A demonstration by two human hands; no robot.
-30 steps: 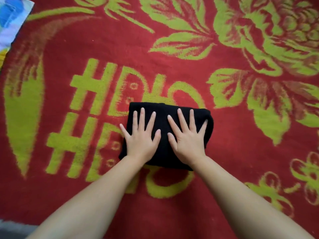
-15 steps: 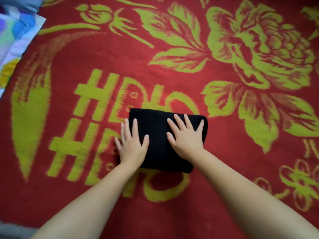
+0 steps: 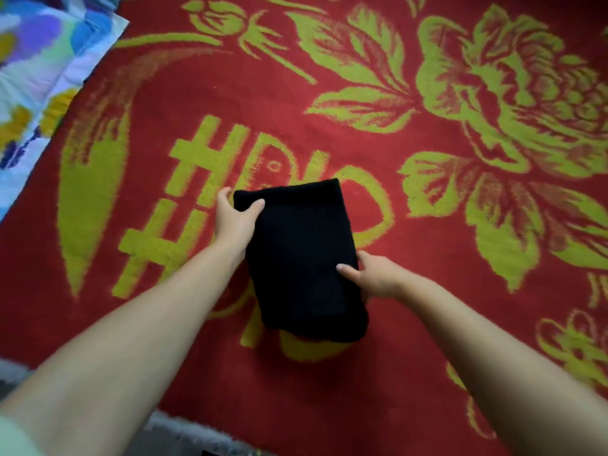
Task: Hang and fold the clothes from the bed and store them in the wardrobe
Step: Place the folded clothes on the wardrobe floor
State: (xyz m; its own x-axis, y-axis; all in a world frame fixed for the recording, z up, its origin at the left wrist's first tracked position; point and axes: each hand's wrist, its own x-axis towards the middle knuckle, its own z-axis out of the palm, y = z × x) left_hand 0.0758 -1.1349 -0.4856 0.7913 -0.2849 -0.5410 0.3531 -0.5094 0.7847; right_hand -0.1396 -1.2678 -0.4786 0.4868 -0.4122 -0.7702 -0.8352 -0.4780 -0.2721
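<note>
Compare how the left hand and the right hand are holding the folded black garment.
The left hand grips the folded black garment at its far left corner; the right hand grips its right edge, nearer the person. The left hand's thumb lies on top near that corner, its fingers curling behind the edge; the right hand's thumb lies on top further down, its fingers hidden underneath. Both hold the garment by its sides above the red blanket.

Two bare forearms, pale green sleeve edge (image 3: 13,436) at left.

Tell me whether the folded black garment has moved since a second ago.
Yes. The black garment has turned lengthwise against the blanket's yellow lettering, gripped by both hands.
</note>
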